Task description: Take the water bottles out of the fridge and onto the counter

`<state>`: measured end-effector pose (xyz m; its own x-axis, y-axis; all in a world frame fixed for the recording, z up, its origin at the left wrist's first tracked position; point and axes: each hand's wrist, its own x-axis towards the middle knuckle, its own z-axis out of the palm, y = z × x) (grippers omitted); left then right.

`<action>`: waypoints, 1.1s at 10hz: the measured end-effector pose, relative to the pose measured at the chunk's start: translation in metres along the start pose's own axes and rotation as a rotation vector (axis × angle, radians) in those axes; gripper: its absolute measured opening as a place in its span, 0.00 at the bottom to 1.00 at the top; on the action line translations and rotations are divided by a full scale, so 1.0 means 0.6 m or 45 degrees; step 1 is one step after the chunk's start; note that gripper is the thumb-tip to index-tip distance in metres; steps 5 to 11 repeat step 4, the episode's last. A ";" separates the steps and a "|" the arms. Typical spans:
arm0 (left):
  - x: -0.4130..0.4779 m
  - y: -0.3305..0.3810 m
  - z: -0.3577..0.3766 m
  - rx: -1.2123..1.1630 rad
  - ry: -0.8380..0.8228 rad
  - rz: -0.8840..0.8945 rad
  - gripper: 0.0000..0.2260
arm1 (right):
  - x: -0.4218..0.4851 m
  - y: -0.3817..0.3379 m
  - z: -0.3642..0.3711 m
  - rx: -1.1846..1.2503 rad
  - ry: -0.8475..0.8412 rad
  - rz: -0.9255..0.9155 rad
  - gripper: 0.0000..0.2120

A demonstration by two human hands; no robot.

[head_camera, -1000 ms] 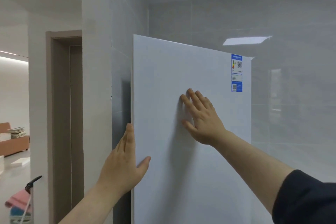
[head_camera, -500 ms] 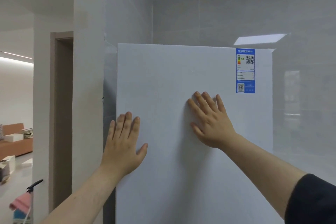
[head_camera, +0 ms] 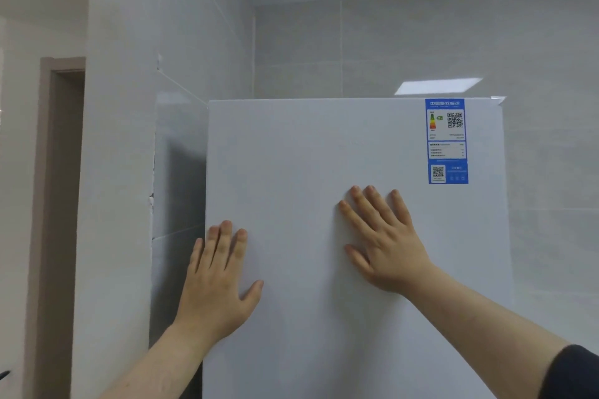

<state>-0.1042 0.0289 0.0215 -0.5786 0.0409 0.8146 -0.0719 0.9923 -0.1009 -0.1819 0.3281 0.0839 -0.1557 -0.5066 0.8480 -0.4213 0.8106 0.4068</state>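
Observation:
A white fridge door (head_camera: pixel 308 155) fills the middle of the head view, facing me flat. My left hand (head_camera: pixel 217 278) lies flat on the door near its left edge, fingers straight and pointing up. My right hand (head_camera: pixel 385 243) presses flat on the door's middle, fingers spread. Neither hand holds anything. No water bottles and no counter are in view.
A blue energy label (head_camera: pixel 447 141) is stuck at the door's top right. A tiled wall corner (head_camera: pixel 120 172) stands close to the left of the fridge, with a doorway (head_camera: pixel 61 204) further left. Grey wall tiles (head_camera: pixel 551 172) lie behind and to the right.
The door has swung from angled to square toward me. My left hand went from its edge to flat on its face. My right hand stayed pressed on the door.

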 end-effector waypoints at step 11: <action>0.001 0.010 -0.025 -0.191 -0.030 -0.081 0.38 | 0.032 -0.019 -0.064 0.399 -0.055 0.224 0.25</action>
